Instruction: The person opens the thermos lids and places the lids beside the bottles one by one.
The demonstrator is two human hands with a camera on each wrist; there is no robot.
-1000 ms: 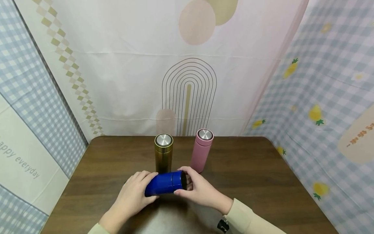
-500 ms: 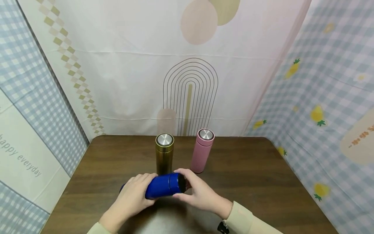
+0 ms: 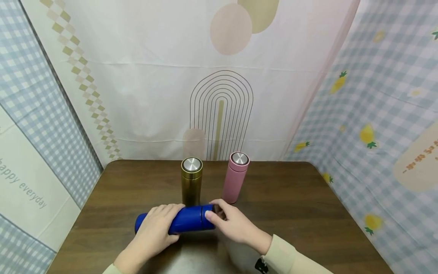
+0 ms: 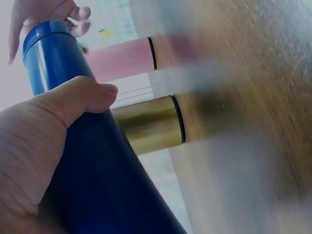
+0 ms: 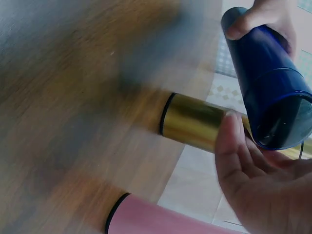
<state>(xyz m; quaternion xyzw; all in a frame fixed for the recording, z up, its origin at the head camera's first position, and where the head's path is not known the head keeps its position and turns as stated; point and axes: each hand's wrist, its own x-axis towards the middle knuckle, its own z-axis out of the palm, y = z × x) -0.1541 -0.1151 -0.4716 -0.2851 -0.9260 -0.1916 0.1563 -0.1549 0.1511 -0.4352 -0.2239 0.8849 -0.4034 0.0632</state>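
Note:
My left hand [image 3: 155, 230] grips the body of a blue thermos flask [image 3: 189, 220], which lies nearly level over the front half of the table. Its base end sticks out past the left hand, and its capped end points to the right. My right hand [image 3: 237, 225] is at that end, with its thumb over the cap's edge and its fingers loosely bent beyond it. In the right wrist view the dark, glossy round end of the blue flask [image 5: 263, 73] faces the camera, and the thumb and fingers of the right hand [image 5: 263, 187] sit beside its rim.
A gold thermos flask [image 3: 191, 186] with a silver top stands upright just behind the blue one. Further right stands a pink thermos flask [image 3: 235, 182]. The brown wooden table [image 3: 291, 213] ends at a patterned cloth backdrop [image 3: 150, 106], with checked cloth [image 3: 369, 99] at the side.
The blue flask has dropped slightly and shifted left, its base now showing past my left hand. My right thumb has moved up over the cap's edge. The gold and pink flasks stay put.

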